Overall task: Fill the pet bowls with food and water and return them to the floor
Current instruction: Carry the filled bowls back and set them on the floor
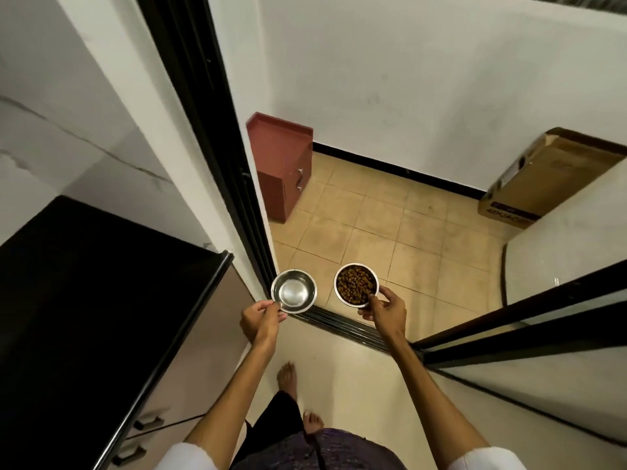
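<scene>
head view: the left hand [260, 319] is curled, thumb and fingers pinching the near rim of a steel bowl [293, 291] that looks to hold clear water, carried level in the air; the right hand [385, 312] grips the near edge of a second steel bowl [356, 284], thumb over the rim, fingers curled beneath, and this one is filled with brown kibble [355, 284]; both bowls hang side by side, apart, above a dark sliding-door track [339, 325]; beyond lies a tan tiled floor [390, 228] with a red cabinet [283, 164] and a cardboard box [543, 178] against the wall; a black-topped surface [84, 300] stands at the left; bare feet [287, 376] show below.
</scene>
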The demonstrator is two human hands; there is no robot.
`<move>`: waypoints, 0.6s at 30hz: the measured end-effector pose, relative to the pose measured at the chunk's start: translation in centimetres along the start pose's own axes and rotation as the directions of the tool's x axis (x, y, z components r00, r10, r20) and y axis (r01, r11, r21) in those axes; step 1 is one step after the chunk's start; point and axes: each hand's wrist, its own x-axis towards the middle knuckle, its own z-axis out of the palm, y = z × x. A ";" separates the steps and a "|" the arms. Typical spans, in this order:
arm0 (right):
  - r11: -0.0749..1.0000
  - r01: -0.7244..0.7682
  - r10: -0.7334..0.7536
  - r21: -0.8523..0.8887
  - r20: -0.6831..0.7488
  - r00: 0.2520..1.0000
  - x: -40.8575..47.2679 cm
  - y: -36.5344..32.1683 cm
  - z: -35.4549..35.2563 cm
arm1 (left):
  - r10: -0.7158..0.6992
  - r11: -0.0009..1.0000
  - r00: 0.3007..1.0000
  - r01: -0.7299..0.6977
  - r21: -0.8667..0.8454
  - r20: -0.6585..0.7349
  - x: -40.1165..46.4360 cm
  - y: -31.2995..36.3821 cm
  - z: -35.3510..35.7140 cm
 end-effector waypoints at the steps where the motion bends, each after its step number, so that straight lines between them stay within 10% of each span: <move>1: 1.000 -0.005 0.005 0.002 -0.015 1.000 0.3 0.0 -0.3 | 0.004 1.000 1.000 -0.004 0.013 0.011 0.2 0.2 0.7; 18: 0.989 -0.070 0.096 0.134 -0.201 0.975 7.6 -0.7 -1.6 | -0.009 0.988 0.969 -0.029 0.151 0.245 6.9 4.1 11.6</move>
